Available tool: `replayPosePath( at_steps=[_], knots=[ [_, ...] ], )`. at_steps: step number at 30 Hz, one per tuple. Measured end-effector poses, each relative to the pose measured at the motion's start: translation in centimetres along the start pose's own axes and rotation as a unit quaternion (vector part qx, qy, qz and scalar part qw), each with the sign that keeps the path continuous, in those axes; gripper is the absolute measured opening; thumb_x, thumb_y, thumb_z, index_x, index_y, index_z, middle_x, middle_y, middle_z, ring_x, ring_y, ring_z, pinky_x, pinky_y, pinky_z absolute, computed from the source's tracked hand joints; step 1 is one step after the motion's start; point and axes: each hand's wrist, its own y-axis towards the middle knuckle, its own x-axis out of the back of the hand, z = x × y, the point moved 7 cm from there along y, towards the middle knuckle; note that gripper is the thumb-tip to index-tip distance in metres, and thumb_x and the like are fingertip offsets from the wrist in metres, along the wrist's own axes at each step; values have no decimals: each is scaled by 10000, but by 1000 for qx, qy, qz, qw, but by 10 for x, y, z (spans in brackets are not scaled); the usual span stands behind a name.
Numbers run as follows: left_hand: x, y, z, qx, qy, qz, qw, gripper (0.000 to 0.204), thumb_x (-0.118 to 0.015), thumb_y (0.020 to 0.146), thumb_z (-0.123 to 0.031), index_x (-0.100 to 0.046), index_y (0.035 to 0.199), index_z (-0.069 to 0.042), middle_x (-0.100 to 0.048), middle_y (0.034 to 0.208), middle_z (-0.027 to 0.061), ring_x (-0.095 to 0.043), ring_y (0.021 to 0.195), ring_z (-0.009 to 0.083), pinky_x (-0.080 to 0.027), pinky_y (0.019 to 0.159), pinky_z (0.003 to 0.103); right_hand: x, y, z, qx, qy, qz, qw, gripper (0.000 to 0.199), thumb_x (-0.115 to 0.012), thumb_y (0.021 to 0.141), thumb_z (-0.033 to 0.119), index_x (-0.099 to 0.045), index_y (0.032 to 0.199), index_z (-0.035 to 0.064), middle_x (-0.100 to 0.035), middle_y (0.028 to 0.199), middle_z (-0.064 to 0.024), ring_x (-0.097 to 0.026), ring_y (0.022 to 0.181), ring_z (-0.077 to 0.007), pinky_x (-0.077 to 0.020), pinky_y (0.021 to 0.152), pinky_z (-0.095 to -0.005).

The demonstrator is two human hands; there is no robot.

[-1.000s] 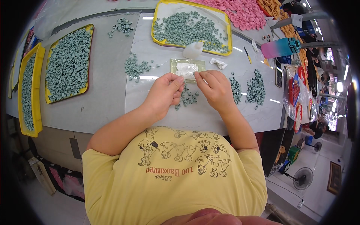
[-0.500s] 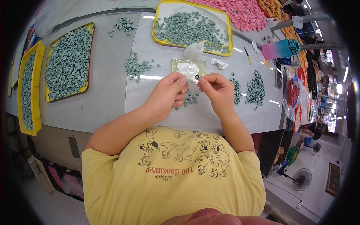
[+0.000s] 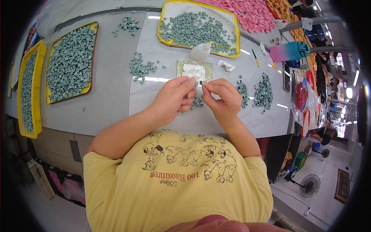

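In the head view, the small green piece (image 3: pixel 201 82) is above the table (image 3: pixel 112 77), inward from its near edge, held by the right hand (image 3: pixel 223 96), thumb and forefinger pinched nearly together on it. The left hand (image 3: pixel 176 94) is curled, thumb against forefinger; whether it grips anything, I cannot tell. The piece looks light, stiff and perhaps slick, probably best taken by its sides with fingertips
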Motion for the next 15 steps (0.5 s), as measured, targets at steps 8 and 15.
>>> replayPosePath(
  at_steps=[8, 15],
  knots=[
    [3, 2, 0, -15, 18, 10, 1000, 192, -464, 925, -217, -438, 792, -80, -408, 643, -23, -276, 480, 40, -214, 404, 203, -8, -3, 16, 130, -74, 30, 988, 250, -701, 583, -95, -612, 810, -43, -577, 743, -90, -551, 630, -207, -451, 540, -273],
    [2, 0, -6, -84, 124, -13, 989, 198, -476, 920, -216, -458, 799, -60, -435, 631, -28, -339, 490, 35, -288, 420, 198, -8, -9, 13, 150, -44, -3, 988, 207, -703, 604, -80, -612, 787, -43, -593, 776, -110, -564, 653, -222, -467, 564, -292]
  ],
)
